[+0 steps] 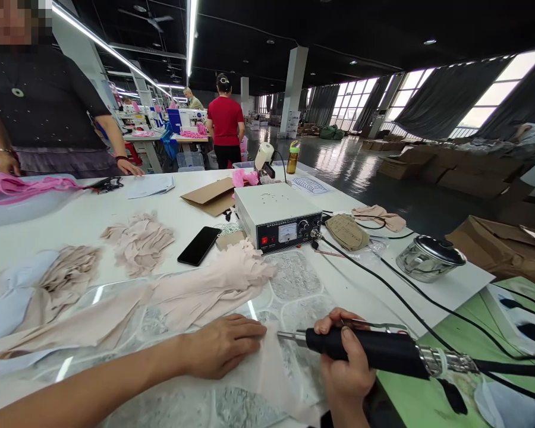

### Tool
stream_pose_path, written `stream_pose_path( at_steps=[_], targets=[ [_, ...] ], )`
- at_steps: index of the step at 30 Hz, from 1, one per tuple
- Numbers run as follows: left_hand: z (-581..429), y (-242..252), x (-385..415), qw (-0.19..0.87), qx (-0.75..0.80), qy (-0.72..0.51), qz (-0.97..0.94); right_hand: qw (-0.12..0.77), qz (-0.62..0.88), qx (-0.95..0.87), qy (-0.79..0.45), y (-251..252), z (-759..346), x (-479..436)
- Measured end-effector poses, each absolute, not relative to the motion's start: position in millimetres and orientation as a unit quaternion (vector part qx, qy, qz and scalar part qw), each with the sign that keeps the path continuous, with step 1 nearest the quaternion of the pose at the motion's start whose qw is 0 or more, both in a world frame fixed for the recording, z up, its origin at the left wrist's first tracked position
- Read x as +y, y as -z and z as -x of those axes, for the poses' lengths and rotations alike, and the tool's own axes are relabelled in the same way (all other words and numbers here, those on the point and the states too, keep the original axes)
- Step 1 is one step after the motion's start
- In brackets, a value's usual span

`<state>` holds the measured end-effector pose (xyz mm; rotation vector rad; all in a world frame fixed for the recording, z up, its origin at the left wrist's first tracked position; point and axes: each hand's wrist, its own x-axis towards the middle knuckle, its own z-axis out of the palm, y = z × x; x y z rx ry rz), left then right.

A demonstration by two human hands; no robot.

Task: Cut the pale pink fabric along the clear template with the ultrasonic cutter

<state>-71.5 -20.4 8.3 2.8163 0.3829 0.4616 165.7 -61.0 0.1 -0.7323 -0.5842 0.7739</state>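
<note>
when judging the pale fabric (271, 375), expect something thin, limp and light — likely quick to crease or creep. find it lying on the patterned mat (296, 273) atop the white surface (359, 300), beside the metal tip (293, 337) of the black handheld tool (378, 352); hard to say if touching. note the left hand (225, 348) palm down, fingers straight and close together, pressing rather than pinching the fabric's edge — probably a good place to hold it flat. see the right hand (345, 374) wrapped round the tool, fingers curled, thumb across it; expect stiffness, more weight, perhaps some tug from the trailing cable (512, 368).
</note>
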Motion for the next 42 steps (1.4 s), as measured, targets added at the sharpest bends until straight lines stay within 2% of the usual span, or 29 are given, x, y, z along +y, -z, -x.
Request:
stream_pose_path(
  at_steps=[19,42],
  targets=[
    [54,3,2,0.148,0.122,-0.111,-0.975,0.803,0.34,-0.308,-0.381,0,-165,-56],
    [55,0,3,0.088,0.09,-0.116,-0.985,0.795,0.335,-0.306,-0.403,-4,-167,-56]
  ],
)
